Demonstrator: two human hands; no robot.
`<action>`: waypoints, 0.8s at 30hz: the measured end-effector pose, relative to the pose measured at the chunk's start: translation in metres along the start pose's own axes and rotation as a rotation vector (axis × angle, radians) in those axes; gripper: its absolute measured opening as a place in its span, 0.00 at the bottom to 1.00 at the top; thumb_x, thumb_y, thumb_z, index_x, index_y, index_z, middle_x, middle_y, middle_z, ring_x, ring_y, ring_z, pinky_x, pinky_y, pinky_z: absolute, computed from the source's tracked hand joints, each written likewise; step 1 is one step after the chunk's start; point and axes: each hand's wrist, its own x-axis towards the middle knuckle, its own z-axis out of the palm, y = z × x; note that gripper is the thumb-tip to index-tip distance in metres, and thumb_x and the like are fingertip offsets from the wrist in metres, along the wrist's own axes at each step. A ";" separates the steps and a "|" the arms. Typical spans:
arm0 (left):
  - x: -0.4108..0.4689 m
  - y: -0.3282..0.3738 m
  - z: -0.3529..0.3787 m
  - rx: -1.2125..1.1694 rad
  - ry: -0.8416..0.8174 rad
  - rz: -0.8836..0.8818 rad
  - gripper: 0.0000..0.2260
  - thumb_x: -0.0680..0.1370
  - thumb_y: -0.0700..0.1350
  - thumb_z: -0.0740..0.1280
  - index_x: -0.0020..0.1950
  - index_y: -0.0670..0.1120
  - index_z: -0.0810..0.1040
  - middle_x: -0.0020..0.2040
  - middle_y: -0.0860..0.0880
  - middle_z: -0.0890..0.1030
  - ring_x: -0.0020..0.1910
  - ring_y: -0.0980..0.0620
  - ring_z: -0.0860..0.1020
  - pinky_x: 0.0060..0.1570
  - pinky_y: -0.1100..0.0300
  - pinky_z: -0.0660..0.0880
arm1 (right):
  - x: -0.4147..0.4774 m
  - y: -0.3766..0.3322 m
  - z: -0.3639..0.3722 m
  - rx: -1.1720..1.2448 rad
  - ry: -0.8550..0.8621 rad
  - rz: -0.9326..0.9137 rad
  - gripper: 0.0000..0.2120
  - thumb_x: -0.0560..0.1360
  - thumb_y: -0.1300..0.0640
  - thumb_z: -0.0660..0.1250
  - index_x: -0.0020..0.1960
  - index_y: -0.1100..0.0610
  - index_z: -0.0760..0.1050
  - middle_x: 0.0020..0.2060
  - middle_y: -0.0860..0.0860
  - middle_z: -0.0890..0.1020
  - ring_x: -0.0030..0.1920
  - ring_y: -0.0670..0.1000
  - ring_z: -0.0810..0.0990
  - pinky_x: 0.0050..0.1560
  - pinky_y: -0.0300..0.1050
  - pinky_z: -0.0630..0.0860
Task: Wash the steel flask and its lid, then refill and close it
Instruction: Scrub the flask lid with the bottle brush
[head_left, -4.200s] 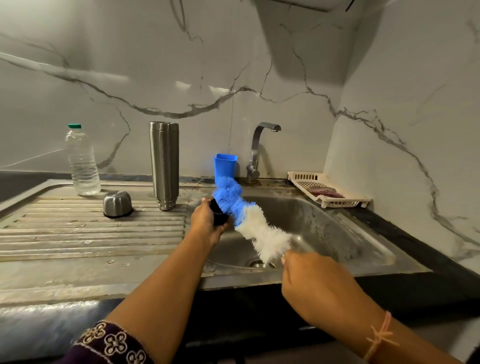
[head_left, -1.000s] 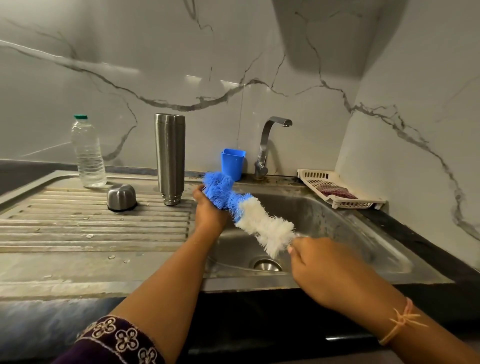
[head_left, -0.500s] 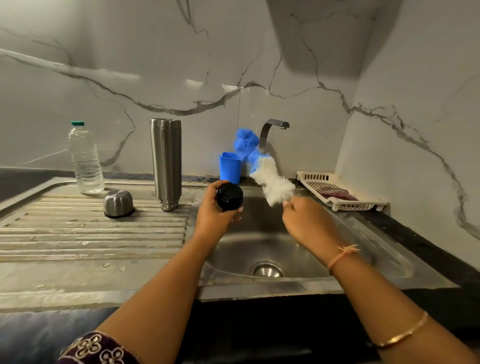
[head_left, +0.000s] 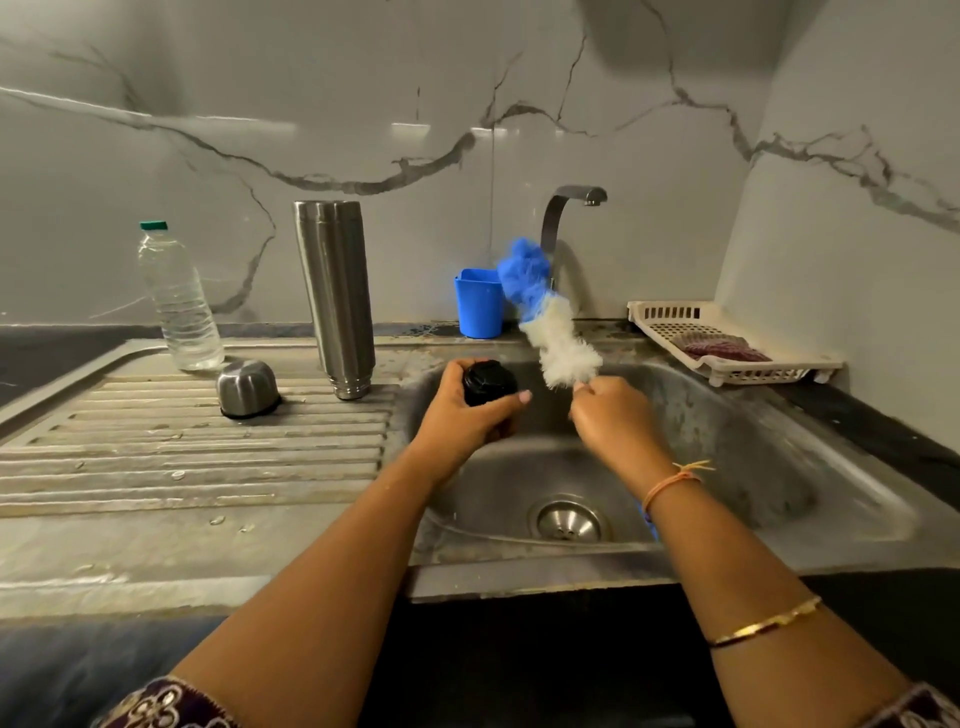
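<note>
The steel flask (head_left: 336, 296) stands upside down on the ribbed draining board (head_left: 197, 457), left of the sink. A steel cup lid (head_left: 247, 388) lies mouth down beside it. My left hand (head_left: 462, 415) grips the black inner lid (head_left: 488, 382) over the sink basin (head_left: 727, 467). My right hand (head_left: 610, 415) holds the handle of a bottle brush (head_left: 545, 312), its white and blue bristles pointing up towards the tap (head_left: 566, 218). Brush and lid are apart.
A clear plastic water bottle (head_left: 176, 301) with a green cap stands at the back left. A blue cup (head_left: 478, 304) sits behind the basin. A cream plastic tray (head_left: 727, 343) with a scrubber is at the back right corner. The drain (head_left: 569, 519) is open below my hands.
The brush was rubbing the black lid; my right hand has pulled it away and lifted it upright by the tap. My left hand still holds the lid, now uncovered.
</note>
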 end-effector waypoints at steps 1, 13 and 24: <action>-0.001 0.001 0.001 -0.012 -0.002 0.003 0.19 0.71 0.38 0.74 0.57 0.48 0.70 0.56 0.42 0.76 0.50 0.46 0.78 0.44 0.56 0.80 | 0.001 0.001 -0.002 -0.003 0.014 0.000 0.16 0.79 0.56 0.55 0.57 0.62 0.77 0.53 0.59 0.79 0.46 0.56 0.74 0.45 0.44 0.66; -0.012 0.007 0.002 0.076 0.050 0.061 0.12 0.71 0.45 0.74 0.47 0.45 0.72 0.40 0.45 0.78 0.36 0.47 0.77 0.40 0.52 0.73 | -0.002 0.006 0.000 -0.041 0.028 0.008 0.15 0.80 0.55 0.54 0.56 0.62 0.75 0.54 0.61 0.79 0.52 0.61 0.76 0.45 0.45 0.66; -0.007 0.007 -0.001 -0.054 0.200 0.035 0.08 0.76 0.50 0.68 0.46 0.46 0.76 0.42 0.44 0.80 0.38 0.49 0.80 0.30 0.60 0.76 | -0.003 0.007 0.003 -0.055 0.043 -0.019 0.15 0.80 0.55 0.54 0.54 0.62 0.75 0.51 0.61 0.79 0.44 0.59 0.72 0.44 0.45 0.65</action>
